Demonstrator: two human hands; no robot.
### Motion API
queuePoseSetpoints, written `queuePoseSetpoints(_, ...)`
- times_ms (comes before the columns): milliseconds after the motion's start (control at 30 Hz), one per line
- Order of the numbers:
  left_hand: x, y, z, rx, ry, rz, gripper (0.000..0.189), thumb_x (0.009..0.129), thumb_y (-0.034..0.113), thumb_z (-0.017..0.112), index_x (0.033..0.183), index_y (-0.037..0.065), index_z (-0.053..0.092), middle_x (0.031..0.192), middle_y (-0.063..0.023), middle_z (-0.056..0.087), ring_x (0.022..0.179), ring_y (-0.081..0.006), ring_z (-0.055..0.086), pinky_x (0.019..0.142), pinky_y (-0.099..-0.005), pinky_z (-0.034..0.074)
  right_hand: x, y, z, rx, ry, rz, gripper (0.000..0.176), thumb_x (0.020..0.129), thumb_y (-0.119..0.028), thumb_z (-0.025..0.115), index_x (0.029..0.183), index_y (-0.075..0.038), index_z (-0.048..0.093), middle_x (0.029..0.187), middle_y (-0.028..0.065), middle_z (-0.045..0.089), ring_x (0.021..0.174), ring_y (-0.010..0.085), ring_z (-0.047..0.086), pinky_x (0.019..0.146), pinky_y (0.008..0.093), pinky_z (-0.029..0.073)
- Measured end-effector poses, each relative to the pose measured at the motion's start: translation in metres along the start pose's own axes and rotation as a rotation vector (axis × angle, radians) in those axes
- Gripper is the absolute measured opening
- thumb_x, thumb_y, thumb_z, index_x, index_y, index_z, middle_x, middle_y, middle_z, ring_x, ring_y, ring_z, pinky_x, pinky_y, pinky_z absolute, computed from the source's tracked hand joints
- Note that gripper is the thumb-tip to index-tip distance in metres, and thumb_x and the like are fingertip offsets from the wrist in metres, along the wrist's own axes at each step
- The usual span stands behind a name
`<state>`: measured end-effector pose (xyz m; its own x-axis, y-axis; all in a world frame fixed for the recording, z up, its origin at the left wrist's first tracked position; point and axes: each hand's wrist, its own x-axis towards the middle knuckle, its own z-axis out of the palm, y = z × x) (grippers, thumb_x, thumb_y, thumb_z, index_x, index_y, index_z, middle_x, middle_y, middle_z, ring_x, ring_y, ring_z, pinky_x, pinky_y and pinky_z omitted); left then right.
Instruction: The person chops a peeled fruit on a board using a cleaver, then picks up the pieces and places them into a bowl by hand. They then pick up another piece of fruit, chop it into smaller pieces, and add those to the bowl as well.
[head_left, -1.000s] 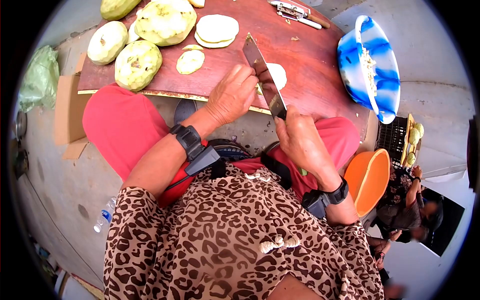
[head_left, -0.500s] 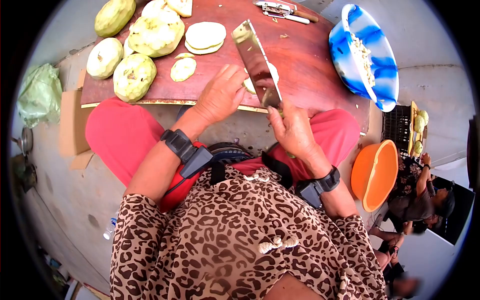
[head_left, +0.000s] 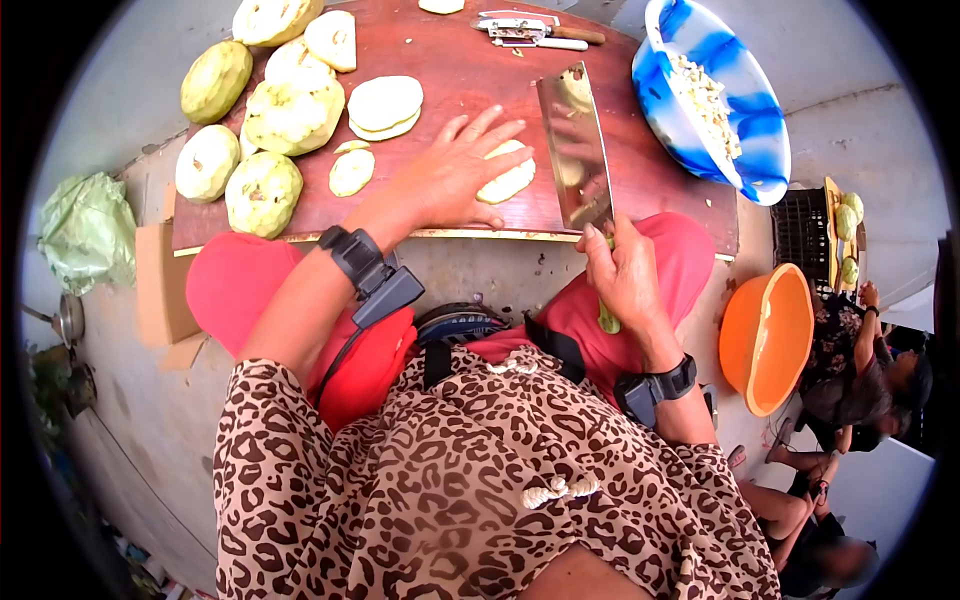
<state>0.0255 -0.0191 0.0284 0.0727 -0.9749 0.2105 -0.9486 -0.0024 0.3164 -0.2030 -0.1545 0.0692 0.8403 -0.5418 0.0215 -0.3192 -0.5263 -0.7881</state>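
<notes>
My right hand (head_left: 626,272) grips the handle of a broad cleaver (head_left: 576,145), whose blade is lifted, flat side up, above the red wooden board (head_left: 640,170). My left hand (head_left: 452,175) lies flat with fingers spread on a pale fruit slice (head_left: 510,183) near the board's front edge. The blade hangs just right of that slice. Peeled pale green fruits (head_left: 263,192) and cut slices (head_left: 385,102) lie on the board's left half.
A blue and white bowl (head_left: 745,95) of chopped pieces stands at the board's right. A peeler (head_left: 530,30) lies at the far edge. An orange basin (head_left: 770,335) sits on the floor at right, beside another seated person (head_left: 860,380). A green bag (head_left: 85,225) lies at left.
The cleaver has lifted off the slice and swung to the right, blade turned flat. My left hand has spread flat on the slice.
</notes>
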Motion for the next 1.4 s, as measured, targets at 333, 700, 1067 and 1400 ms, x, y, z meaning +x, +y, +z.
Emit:
queuePoseSetpoints(333, 0.019, -0.015, 0.040, -0.029, 0.039, 0.104, 0.061, 0.083, 0.047, 0.067, 0.132, 0.012, 0.054, 0.145, -0.0141, 0.044, 0.139, -0.0338, 0.033, 0.115, -0.0547, 0.022, -0.001, 0.006, -0.001, 0.008, 0.008, 0.038, 0.016, 0.094, -0.012, 0.058, 0.093, 0.003, 0.057, 0.069, 0.0221, 0.063, 0.066, 0.0400, 0.065, 0.056, 0.0427, 0.048)
queuePoseSetpoints(700, 0.034, 0.029, 0.058, 0.063, 0.487, -0.571, 0.062, 0.079, 0.040, 0.075, 0.124, 0.003, 0.056, 0.131, -0.0210, 0.049, 0.125, -0.0357, 0.044, 0.104, -0.0487, 0.033, 0.010, 0.002, 0.006, -0.149, -0.028, -0.031, 0.020, 0.092, -0.012, 0.059, 0.087, 0.005, 0.052, 0.068, 0.0296, 0.058, 0.068, 0.0489, 0.059, 0.057, 0.0522, 0.044)
queuePoseSetpoints(1067, 0.004, 0.013, 0.025, -0.059, 0.090, -0.533, 0.108, 0.068, 0.042, 0.083, 0.148, -0.003, 0.027, 0.151, -0.0242, 0.031, 0.142, -0.0382, 0.025, 0.116, -0.0516, 0.018, 0.026, -0.008, 0.013, -0.334, -0.107, -0.031, 0.022, 0.090, -0.013, 0.060, 0.086, 0.007, 0.053, 0.071, 0.0332, 0.060, 0.072, 0.0515, 0.061, 0.063, 0.0560, 0.048)
queuePoseSetpoints(1400, -0.008, -0.003, 0.035, -0.029, 0.110, -0.383, 0.105, 0.071, 0.045, 0.081, 0.147, -0.004, 0.029, 0.152, -0.0235, 0.029, 0.145, -0.0372, 0.022, 0.118, -0.0530, 0.014, 0.027, -0.014, 0.027, -0.369, -0.146, -0.082, 0.021, 0.089, -0.013, 0.061, 0.085, 0.006, 0.053, 0.069, 0.0320, 0.061, 0.069, 0.0502, 0.062, 0.063, 0.0560, 0.049)
